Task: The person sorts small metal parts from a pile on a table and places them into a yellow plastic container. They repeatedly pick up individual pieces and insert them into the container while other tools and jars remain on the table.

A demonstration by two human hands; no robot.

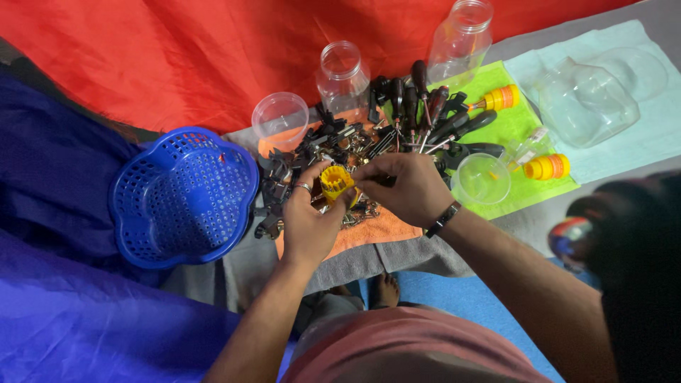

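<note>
Small yellow ribbed holder [335, 181], upright, above the orange cloth [369, 234], amid dark tool parts

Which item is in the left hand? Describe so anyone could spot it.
Start at the blue basket on the left, then move right to the orange cloth heaped with dark metal parts. Above it, the left hand grips a small yellow holder, ribbed and round, the only yellow piece among the dark parts.

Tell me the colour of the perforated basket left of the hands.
Blue; the basket shows best in the head view.
</note>
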